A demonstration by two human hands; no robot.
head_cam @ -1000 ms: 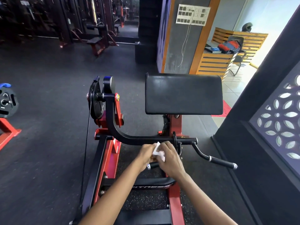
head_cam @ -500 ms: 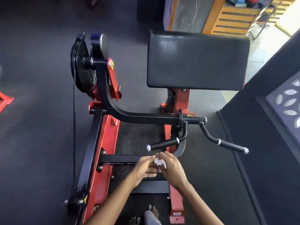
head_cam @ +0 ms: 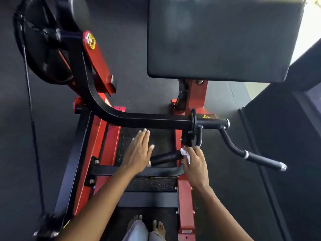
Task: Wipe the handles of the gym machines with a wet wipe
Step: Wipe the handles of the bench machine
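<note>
Head view: right hand [head_cam: 195, 164] pinches a soft, limp white wet wipe [head_cam: 185, 153] around the rigid black textured left handle [head_cam: 165, 158]; left hand [head_cam: 138, 152] spread flat beside it.

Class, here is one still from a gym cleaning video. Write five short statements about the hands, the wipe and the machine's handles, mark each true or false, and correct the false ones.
1. The right hand holds the white wet wipe. True.
2. The wipe is at the outer tip of the far right handle. False: it is on the near handle, at the end by the bracket.
3. The left hand has straight fingers and holds no wipe. True.
4. The left hand grips the black pad. False: it is down by the near handle's free end.
5. The far right handle has a hand on it. False: no hand touches it.
</note>
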